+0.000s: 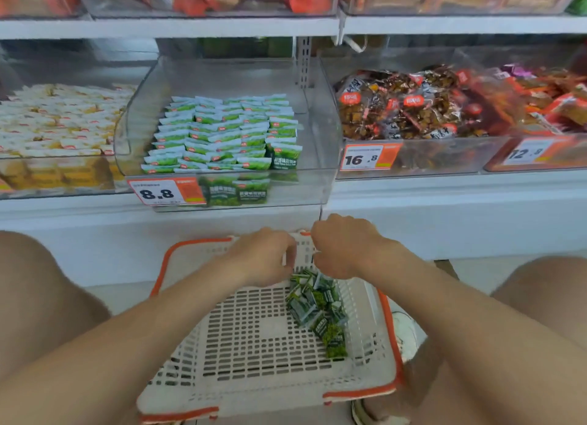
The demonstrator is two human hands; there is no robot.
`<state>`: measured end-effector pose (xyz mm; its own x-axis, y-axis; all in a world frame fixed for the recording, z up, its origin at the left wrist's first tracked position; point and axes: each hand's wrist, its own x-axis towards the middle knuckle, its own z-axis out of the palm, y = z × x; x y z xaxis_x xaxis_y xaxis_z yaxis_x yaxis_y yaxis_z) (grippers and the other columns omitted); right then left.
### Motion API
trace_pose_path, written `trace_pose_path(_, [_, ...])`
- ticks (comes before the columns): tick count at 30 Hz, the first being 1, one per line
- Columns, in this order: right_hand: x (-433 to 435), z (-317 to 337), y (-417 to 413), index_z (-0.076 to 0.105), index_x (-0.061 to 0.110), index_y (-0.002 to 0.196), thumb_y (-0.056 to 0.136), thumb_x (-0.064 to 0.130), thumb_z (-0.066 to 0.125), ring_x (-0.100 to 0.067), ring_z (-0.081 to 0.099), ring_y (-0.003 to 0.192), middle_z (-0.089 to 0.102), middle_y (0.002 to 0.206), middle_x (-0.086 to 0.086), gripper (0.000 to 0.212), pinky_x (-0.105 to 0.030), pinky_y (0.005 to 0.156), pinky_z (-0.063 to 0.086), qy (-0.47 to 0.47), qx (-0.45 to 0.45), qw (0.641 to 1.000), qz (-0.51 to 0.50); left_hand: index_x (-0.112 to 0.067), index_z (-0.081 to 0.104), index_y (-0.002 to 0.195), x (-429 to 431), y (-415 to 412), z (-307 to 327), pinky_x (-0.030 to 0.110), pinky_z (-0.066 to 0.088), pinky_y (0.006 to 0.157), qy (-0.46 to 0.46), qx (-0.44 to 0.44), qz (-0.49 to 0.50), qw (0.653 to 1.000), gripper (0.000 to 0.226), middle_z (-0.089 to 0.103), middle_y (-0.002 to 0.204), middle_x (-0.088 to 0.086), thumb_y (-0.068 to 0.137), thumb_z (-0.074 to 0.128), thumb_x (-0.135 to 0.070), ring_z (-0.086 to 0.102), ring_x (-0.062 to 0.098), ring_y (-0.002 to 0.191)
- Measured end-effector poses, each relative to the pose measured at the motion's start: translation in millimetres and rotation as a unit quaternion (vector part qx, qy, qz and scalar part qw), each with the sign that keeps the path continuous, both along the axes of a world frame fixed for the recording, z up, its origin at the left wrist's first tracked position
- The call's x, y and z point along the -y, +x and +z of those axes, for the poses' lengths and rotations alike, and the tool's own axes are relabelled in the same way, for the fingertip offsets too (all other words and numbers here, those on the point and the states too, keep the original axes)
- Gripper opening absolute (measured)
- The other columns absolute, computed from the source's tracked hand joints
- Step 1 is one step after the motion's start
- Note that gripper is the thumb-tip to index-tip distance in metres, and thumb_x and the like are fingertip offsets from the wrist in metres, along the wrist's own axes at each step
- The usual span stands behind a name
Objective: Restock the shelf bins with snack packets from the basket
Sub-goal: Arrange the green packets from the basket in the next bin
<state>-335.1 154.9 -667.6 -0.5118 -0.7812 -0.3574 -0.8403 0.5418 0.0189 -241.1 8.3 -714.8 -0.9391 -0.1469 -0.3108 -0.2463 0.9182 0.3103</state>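
My left arm (143, 329) and my right arm (460, 313) are bare. They reach out in front of me and come close together. My left hand (263, 256) has its back up and its fingers bent down. My right hand (343, 246) is just beside it, a bit higher, knuckles up, fingers curled in. I cannot see under my fingers. My left knee (38, 291) and right knee (540, 291) stick out at the sides.
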Motion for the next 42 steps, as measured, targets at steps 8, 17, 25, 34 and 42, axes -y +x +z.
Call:
trace_pose_path(8, [-3,-61,-22,0.059,0.018,0.114,0.095,0.016,0.056,-0.020,0.061,0.086,0.061,0.104,-0.003,0.019,-0.033,0.066,0.048,0.099,0.078,0.991,0.054,-0.015,0.069,0.092,-20,-33,-132,0.036,0.054,0.076,0.019,0.125,0.000,0.992,0.018,0.065,0.097,0.005,0.092,0.057,-0.002,0.063,0.029,0.088])
trace_pose_path(17, [-5,-109,-63,0.031,0.023,0.069,0.100,0.019,0.049,-0.013,0.038,0.064,0.036,0.075,0.002,0.036,-0.037,0.077,0.043,0.124,0.126,0.984,0.005,-0.022,0.064,0.096,-24,-47,-233,0.027,0.047,0.084,0.092,0.103,0.194,0.971,0.018,0.069,0.112,0.007,0.096,0.060,-0.005,0.055,0.018,0.092])
trace_pose_path(25, [8,-126,-61,0.033,0.024,0.069,0.096,0.016,0.051,-0.017,0.049,0.069,0.045,0.078,0.000,0.034,-0.039,0.076,0.052,0.108,0.153,0.982,0.013,-0.018,0.062,0.077,-31,-47,-252,0.030,0.041,0.071,0.127,0.073,0.291,0.945,0.027,0.065,0.094,0.005,0.089,0.055,0.005,0.062,0.026,0.092])
trace_pose_path(34, [24,-90,-43,0.062,0.021,0.096,0.097,0.023,0.064,-0.021,0.062,0.091,0.064,0.107,-0.003,0.003,-0.037,0.074,0.053,0.007,0.140,0.988,0.068,-0.014,0.081,0.089,29,-36,-148,0.037,0.062,0.078,0.235,0.065,0.279,0.929,0.030,0.072,0.092,0.004,0.089,0.062,0.010,0.067,0.022,0.083])
trace_pose_path(42, [29,-35,-4,0.050,0.033,0.101,0.060,0.074,0.084,-0.020,0.055,0.092,0.055,0.095,0.008,0.068,-0.040,0.069,0.051,-0.102,0.118,0.976,0.150,-0.007,0.071,0.104,41,-4,-43,0.023,0.050,0.057,0.316,0.132,0.226,0.912,0.029,0.066,0.103,0.012,0.099,0.047,0.009,0.061,0.012,0.063])
